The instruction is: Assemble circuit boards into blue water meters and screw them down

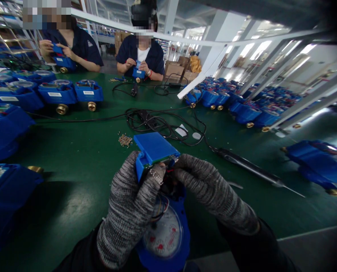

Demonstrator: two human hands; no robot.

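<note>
Your left hand [130, 209], in a grey knit glove, is wrapped around the side of a blue water meter [164, 230] low in the centre of the frame, its fingers curled closed against the meter's open blue lid [154, 149]. Your right hand [211, 189], gloved the same way, comes in from the right with its fingertips pinched on the small wires and circuit board [164, 160] tucked under that lid. The meter's white dial faces up just below your hands. On the green table [80, 166], a little pile of small screws [125, 140] lies just left of the lid, and a tangle of black cables [159, 122] sits behind it. An electric screwdriver [252, 170] lies to the right of your hands, apart from them. Rows of finished blue meters [59, 92] stand at the upper left, and more [242, 107] at the upper right. Across the table, two people in dark shirts each hold a blue meter: one at the upper left [61, 49], one at the top centre [138, 66].
</note>
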